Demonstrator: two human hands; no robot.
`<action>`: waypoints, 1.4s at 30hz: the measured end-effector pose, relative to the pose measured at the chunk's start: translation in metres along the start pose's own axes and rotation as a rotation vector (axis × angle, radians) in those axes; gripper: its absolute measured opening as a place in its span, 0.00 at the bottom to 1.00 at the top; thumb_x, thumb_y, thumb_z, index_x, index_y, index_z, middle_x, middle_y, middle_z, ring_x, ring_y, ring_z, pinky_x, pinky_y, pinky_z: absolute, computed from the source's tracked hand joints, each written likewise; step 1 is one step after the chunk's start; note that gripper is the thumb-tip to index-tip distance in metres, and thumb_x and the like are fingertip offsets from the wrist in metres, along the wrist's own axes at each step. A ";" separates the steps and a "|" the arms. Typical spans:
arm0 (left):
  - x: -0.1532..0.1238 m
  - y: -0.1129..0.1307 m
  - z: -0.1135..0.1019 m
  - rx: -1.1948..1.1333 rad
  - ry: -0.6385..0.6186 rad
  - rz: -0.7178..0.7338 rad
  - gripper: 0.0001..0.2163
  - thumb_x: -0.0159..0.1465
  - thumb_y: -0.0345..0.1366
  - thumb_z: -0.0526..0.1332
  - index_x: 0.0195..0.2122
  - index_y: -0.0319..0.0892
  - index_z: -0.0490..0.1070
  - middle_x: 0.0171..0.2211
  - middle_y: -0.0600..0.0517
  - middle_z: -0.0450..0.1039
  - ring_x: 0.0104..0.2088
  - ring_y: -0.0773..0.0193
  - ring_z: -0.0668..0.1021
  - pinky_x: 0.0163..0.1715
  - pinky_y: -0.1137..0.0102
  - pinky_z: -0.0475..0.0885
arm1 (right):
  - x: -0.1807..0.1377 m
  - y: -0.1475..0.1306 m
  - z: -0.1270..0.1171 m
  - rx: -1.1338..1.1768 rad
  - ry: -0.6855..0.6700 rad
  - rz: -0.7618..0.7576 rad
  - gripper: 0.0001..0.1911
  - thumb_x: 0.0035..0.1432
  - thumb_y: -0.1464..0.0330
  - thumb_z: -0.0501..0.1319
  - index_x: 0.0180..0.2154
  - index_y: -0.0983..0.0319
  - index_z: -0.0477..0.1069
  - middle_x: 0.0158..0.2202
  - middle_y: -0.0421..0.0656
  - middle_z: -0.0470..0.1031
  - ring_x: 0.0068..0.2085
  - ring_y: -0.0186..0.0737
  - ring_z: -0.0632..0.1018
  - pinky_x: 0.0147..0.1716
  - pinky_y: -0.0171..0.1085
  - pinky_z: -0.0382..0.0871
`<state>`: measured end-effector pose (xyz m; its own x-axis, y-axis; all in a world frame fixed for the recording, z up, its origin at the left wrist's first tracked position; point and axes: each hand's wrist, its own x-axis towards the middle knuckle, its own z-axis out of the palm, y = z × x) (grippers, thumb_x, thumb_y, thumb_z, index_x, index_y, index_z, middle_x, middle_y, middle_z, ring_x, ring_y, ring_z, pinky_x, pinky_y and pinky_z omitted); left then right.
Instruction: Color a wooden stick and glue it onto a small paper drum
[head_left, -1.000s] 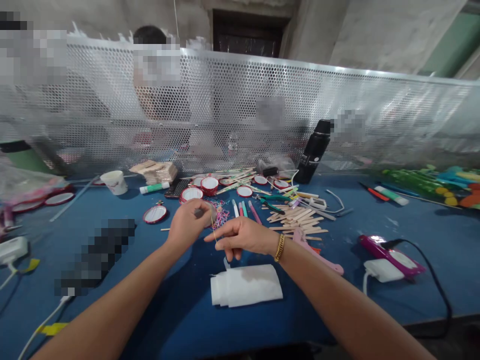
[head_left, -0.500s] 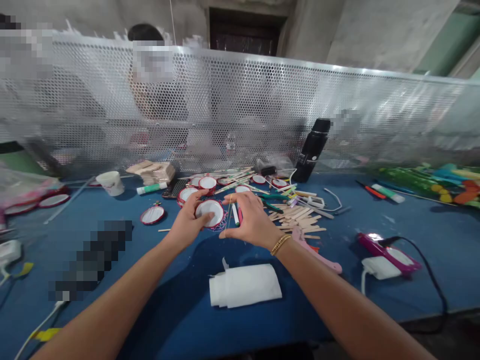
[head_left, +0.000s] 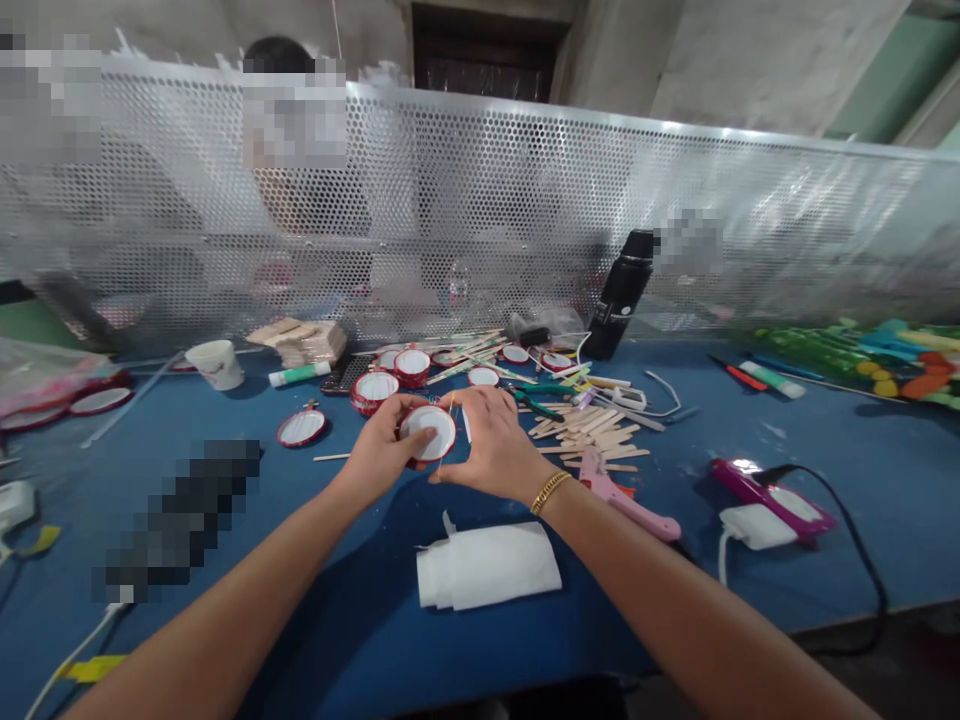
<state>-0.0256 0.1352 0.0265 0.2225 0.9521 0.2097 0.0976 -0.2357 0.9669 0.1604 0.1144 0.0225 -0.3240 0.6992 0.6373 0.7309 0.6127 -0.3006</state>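
Observation:
In my left hand (head_left: 384,445) is a small round white disc with a red rim (head_left: 436,432), its thumb pressed on the white face. Close against the disc's right side is my right hand (head_left: 491,435), thumb and fingers curved apart. A thin yellowish strand (head_left: 451,402) runs between those fingers and thumb; whether it is a loop cannot be made out. Beyond my hands lie more red-rimmed discs (head_left: 375,388), one of them apart on the left (head_left: 301,428). A folded white cloth or paper (head_left: 491,568) lies nearer me.
Wooden sticks (head_left: 592,430) and a pink glue gun (head_left: 626,505) are right of my hands. A black bottle (head_left: 622,295) leans by the perforated metal screen (head_left: 480,200). A white cup (head_left: 216,365) stands left. A purple device with cable (head_left: 772,500) lies right. A person sits behind the screen.
The disc has moved slightly right, closer into the curve of my right hand. The strand now passes against its right edge. The view has shifted a little.

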 end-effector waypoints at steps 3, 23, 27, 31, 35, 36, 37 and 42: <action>-0.001 -0.001 0.002 -0.023 -0.001 -0.016 0.18 0.53 0.37 0.70 0.43 0.42 0.68 0.35 0.53 0.74 0.25 0.66 0.76 0.17 0.73 0.74 | -0.001 0.002 0.002 -0.011 -0.014 -0.006 0.42 0.40 0.51 0.76 0.53 0.57 0.64 0.52 0.48 0.73 0.56 0.54 0.69 0.58 0.51 0.56; -0.004 0.002 0.006 0.068 0.018 0.045 0.18 0.51 0.34 0.69 0.42 0.42 0.69 0.35 0.54 0.74 0.31 0.63 0.75 0.28 0.70 0.73 | 0.000 0.005 0.004 -0.058 -0.071 -0.003 0.43 0.35 0.46 0.76 0.48 0.60 0.68 0.45 0.49 0.73 0.49 0.53 0.72 0.52 0.51 0.60; -0.007 0.007 0.007 0.024 0.066 0.050 0.16 0.50 0.32 0.69 0.39 0.41 0.71 0.34 0.54 0.75 0.33 0.64 0.75 0.31 0.71 0.71 | 0.002 0.008 0.009 0.041 -0.093 0.038 0.40 0.38 0.48 0.76 0.48 0.61 0.69 0.44 0.48 0.74 0.47 0.53 0.72 0.50 0.50 0.63; -0.007 0.012 0.007 -0.265 0.127 -0.047 0.19 0.49 0.35 0.73 0.40 0.42 0.69 0.32 0.54 0.76 0.30 0.65 0.76 0.28 0.72 0.72 | 0.004 0.010 0.020 0.493 -0.130 0.169 0.26 0.50 0.50 0.71 0.42 0.61 0.72 0.39 0.44 0.77 0.40 0.44 0.75 0.42 0.42 0.68; -0.002 0.014 0.000 -0.498 0.276 -0.138 0.20 0.46 0.32 0.75 0.38 0.43 0.69 0.32 0.55 0.77 0.27 0.67 0.77 0.24 0.73 0.73 | 0.003 0.007 0.029 0.826 -0.124 0.177 0.14 0.62 0.56 0.63 0.35 0.60 0.76 0.38 0.43 0.80 0.41 0.40 0.78 0.44 0.41 0.71; 0.000 0.014 -0.002 -0.523 0.312 -0.143 0.19 0.47 0.31 0.75 0.37 0.43 0.70 0.32 0.55 0.77 0.27 0.67 0.78 0.24 0.74 0.73 | 0.002 0.005 0.030 0.832 -0.096 0.148 0.12 0.63 0.58 0.62 0.35 0.59 0.77 0.40 0.43 0.80 0.43 0.41 0.79 0.47 0.42 0.71; 0.002 0.014 -0.004 -0.539 0.345 -0.141 0.18 0.47 0.30 0.74 0.36 0.43 0.70 0.32 0.55 0.77 0.27 0.67 0.78 0.24 0.74 0.74 | 0.002 0.003 0.030 0.816 -0.063 0.119 0.10 0.63 0.60 0.63 0.35 0.58 0.78 0.43 0.44 0.80 0.46 0.41 0.79 0.50 0.43 0.71; 0.005 0.011 -0.009 -0.527 0.390 -0.092 0.17 0.47 0.31 0.74 0.35 0.43 0.69 0.31 0.56 0.76 0.29 0.66 0.79 0.24 0.75 0.74 | 0.000 -0.005 0.025 0.572 0.096 0.039 0.01 0.58 0.66 0.69 0.34 0.55 0.81 0.46 0.44 0.77 0.49 0.42 0.77 0.53 0.45 0.70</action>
<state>-0.0320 0.1389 0.0393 -0.1413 0.9879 0.0645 -0.4102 -0.1177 0.9044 0.1419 0.1205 0.0059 -0.2282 0.7052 0.6713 0.2916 0.7073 -0.6440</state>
